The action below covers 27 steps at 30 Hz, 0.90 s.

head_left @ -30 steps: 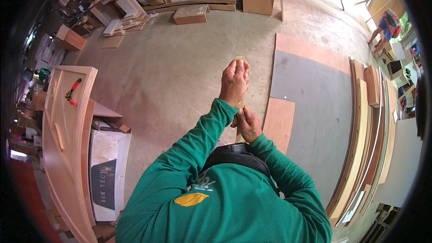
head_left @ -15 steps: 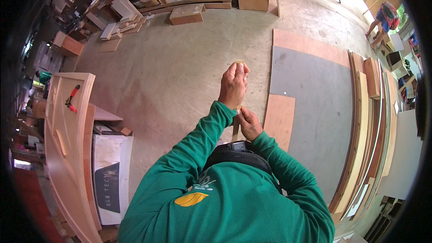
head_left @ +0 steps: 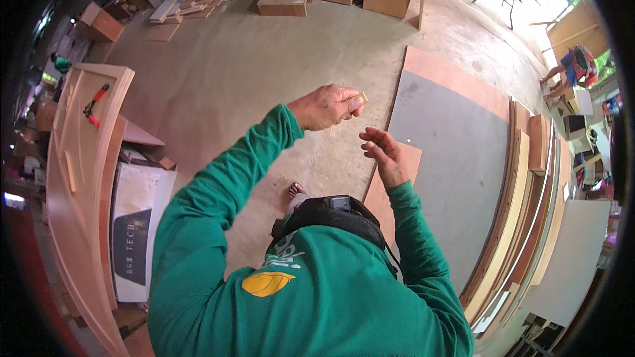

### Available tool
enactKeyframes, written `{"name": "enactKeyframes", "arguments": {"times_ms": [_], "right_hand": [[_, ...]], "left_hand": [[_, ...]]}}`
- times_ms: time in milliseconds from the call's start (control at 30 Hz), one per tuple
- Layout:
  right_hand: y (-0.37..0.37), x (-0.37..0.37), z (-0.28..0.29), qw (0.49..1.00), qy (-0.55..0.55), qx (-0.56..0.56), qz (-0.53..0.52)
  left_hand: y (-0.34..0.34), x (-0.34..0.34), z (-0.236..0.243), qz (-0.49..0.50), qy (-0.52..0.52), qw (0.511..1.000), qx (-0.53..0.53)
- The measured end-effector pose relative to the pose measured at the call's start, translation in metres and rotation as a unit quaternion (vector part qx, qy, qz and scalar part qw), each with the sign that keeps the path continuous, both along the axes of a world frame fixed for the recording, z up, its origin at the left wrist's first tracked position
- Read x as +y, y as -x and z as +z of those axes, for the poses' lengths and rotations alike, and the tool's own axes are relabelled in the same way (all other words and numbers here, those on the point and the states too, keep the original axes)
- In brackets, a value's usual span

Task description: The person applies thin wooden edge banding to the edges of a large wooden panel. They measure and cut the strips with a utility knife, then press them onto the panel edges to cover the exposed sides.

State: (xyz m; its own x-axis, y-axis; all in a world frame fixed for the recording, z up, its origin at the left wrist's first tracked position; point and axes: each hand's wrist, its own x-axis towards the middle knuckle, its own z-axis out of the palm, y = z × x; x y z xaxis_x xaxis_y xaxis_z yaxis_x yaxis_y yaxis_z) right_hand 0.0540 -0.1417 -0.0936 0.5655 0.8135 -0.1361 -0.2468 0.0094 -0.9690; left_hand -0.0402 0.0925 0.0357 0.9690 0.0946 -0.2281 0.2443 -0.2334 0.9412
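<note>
Gripping small yellowish piece (head_left: 363, 98): left hand (head_left: 329, 106). Red-black tool (head_left: 99, 95) inside wooden frame (head_left: 111, 112).

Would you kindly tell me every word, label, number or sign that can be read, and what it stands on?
I won't copy wording, but can say where it stands.
White box: pale capital letters on its dark grey panel, legible.
Green shirt: white lettering above a yellow emblem, distorted by folds, not wholly readable.
Small yellowish piece in the left hand: any marks too small to read.
Elsewhere: too small or blurred to read.
</note>
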Motion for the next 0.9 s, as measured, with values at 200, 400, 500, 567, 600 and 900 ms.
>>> {"name": "enactKeyframes", "arguments": {"times_ms": [200, 400, 500, 567, 600, 900], "right_hand": [[0.009, 0.008, 0.015, 1.0, 0.021, 0.008, 0.015], [0.018, 0.032, 0.044, 0.999, 0.015, 0.008, 0.046], [0.027, 0.048, 0.054, 0.999, 0.015, -0.009, 0.045], [0.035, 0.058, 0.058, 0.998, 0.021, 0.003, 0.051], [0.039, 0.063, 0.057, 0.998, 0.023, 0.001, 0.06], [0.073, 0.096, 0.049, 0.991, 0.085, 0.058, 0.086]], "left_hand": [[0.02, 0.019, 0.005, -0.048, 0.033, 0.994, 0.09], [0.037, 0.034, -0.008, -0.089, 0.04, 0.99, 0.104], [0.049, 0.046, -0.003, -0.112, 0.022, 0.987, 0.113], [0.058, 0.055, -0.005, -0.123, 0.047, 0.983, 0.125], [0.063, 0.059, -0.009, -0.123, 0.066, 0.98, 0.142], [0.094, 0.094, -0.043, -0.15, 0.139, 0.949, 0.239]]}}
